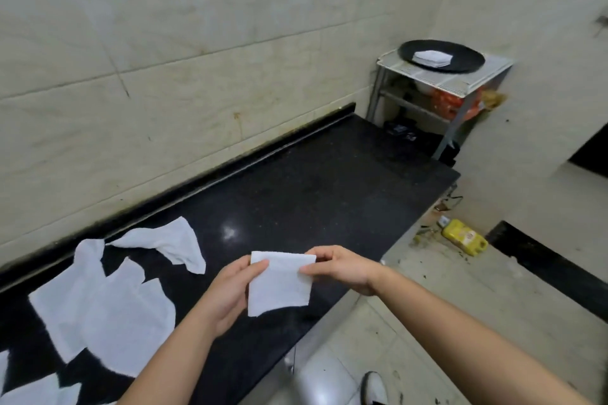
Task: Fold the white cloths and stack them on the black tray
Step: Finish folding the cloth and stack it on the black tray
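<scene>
Both hands are clamped on one small folded cloth [279,286], held up in the air just over the front part of the black worktop [312,181]. The left hand [230,293] pinches its upper left corner with the thumb on the front face, and the right hand [342,268] pinches the upper right edge. The hands are a cloth's width apart. Held taut between two top corners like this, the cloth hangs flat and square, which suits either lining up one more fold or checking the edges before carrying it off. The black tray [467,57] sits well apart from the hands, on top of a white wire rack [493,66] in the corner beyond the far end of the worktop. It already bears a neat stack of folded cloths [432,58] at its middle, so the task looks partly done. To the left, several unfolded cloths [108,302] lie spread and overlapping on the worktop, one more [167,242] lying nearer the wall, all waiting their turn. The stretch of worktop between the hands and the rack carries nothing that would block a reach, though the tray is probably too far to reach without a step. On the floor to the right lie a yellow bottle [464,237] and some litter, worth minding underfoot.
</scene>
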Demonstrator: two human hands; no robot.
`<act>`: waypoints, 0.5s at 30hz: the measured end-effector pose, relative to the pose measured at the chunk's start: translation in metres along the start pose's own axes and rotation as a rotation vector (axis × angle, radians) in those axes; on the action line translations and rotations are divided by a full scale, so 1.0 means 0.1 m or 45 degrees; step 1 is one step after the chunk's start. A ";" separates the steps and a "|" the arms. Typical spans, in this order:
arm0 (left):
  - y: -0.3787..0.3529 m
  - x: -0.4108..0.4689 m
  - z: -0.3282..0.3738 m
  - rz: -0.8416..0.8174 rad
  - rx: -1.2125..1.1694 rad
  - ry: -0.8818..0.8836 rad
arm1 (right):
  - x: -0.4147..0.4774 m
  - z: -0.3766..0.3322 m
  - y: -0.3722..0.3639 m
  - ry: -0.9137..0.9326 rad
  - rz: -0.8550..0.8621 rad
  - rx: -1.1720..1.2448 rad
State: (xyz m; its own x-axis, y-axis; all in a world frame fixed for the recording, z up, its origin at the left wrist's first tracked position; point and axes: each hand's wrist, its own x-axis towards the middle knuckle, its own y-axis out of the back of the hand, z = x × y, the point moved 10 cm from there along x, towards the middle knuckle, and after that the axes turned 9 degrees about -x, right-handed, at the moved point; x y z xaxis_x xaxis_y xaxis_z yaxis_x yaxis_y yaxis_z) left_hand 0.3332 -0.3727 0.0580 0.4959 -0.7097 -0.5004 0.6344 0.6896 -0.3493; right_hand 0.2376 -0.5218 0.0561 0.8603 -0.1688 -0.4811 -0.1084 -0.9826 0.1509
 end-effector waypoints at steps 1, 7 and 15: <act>-0.11 0.01 -0.01 -0.011 -0.007 0.014 | -0.06 0.03 0.07 -0.008 0.010 0.067; -1.12 0.30 -0.05 -0.075 0.006 0.095 | -0.43 0.23 0.94 -0.003 0.123 0.301; -2.78 1.08 -0.28 -0.166 0.127 0.163 | -1.09 0.92 2.58 0.046 0.044 0.252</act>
State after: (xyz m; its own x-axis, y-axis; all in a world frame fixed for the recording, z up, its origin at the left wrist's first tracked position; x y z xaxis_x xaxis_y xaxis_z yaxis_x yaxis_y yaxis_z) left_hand 0.1936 -0.6373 0.0787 0.3307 -0.7635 -0.5547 0.7471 0.5709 -0.3404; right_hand 0.0700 -0.7642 0.0684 0.8711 -0.2034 -0.4470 -0.2311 -0.9729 -0.0076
